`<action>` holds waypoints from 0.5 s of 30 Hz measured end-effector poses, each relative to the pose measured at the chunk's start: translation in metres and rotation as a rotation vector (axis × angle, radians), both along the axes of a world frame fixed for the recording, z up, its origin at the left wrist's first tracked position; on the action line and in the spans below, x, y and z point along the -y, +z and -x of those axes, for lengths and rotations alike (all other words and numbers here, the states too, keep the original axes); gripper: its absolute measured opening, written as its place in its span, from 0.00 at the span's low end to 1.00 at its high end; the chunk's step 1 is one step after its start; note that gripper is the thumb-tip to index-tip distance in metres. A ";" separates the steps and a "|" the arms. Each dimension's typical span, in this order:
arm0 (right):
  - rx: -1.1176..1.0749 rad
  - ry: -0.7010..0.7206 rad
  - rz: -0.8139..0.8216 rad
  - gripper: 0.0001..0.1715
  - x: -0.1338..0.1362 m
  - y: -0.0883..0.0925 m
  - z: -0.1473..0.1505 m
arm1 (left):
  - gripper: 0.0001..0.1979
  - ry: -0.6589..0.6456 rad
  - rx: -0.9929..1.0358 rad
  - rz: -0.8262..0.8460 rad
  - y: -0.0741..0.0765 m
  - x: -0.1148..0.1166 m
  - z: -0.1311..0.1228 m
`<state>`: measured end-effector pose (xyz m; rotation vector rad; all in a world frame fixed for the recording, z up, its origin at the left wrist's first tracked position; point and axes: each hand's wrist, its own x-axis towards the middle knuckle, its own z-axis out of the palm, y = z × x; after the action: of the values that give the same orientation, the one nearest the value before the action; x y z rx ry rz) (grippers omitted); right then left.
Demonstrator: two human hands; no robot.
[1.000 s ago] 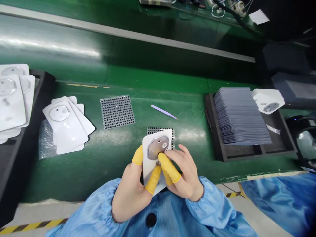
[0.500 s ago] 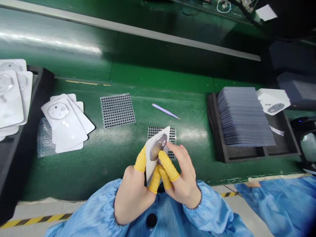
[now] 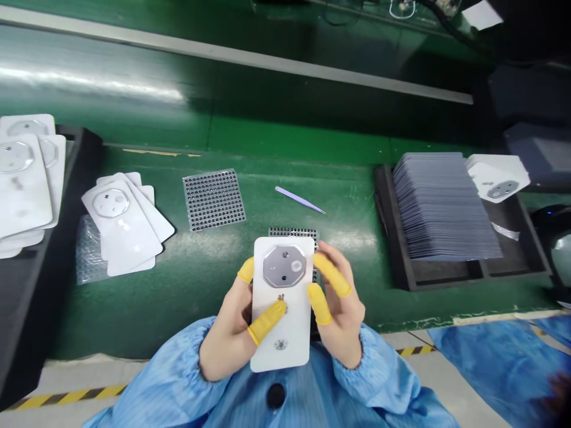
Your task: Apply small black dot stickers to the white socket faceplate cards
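A white phone back cover (image 3: 294, 321) with a grey octagonal camera area is held upright in front of my body, its face toward me. My left hand (image 3: 234, 333) grips its left side, the thumb laid across the front and the other fingers partly hidden behind. At the right edge, my right hand (image 3: 339, 309) pinches the cover with thumb and index finger. Yellow finger cots cover several fingertips of both hands. Behind the cover, a sheet of small black dots (image 3: 292, 232) is mostly hidden. Farther off lie purple tweezers (image 3: 300, 200).
A second dotted sheet (image 3: 214, 200) lies left of centre. Several white covers (image 3: 129, 238) are piled on bubble wrap (image 3: 89, 255); more covers (image 3: 22, 190) sit over a black tray at far left. On the right, a black tray (image 3: 428, 284) holds a stack of grey sheets (image 3: 446, 208).
The phone back cover has turned from a tilted, edge-on position to face me. My right fingers have moved from its camera area to its right edge.
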<state>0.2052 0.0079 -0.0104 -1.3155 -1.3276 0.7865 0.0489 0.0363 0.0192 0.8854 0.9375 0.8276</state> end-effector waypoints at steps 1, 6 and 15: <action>-0.078 -0.026 0.045 0.26 0.000 -0.001 0.002 | 0.21 0.018 0.012 0.014 0.001 -0.002 -0.001; -0.128 0.011 0.092 0.25 0.000 -0.008 0.010 | 0.12 0.132 -0.169 0.035 -0.006 -0.009 0.001; 0.647 0.011 -0.008 0.15 -0.014 -0.059 -0.026 | 0.21 0.508 -0.497 0.023 -0.029 -0.021 0.059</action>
<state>0.2312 0.0218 -0.0698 -1.6306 -1.8329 0.3614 -0.0105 0.0570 -0.0093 0.8606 1.6487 1.0422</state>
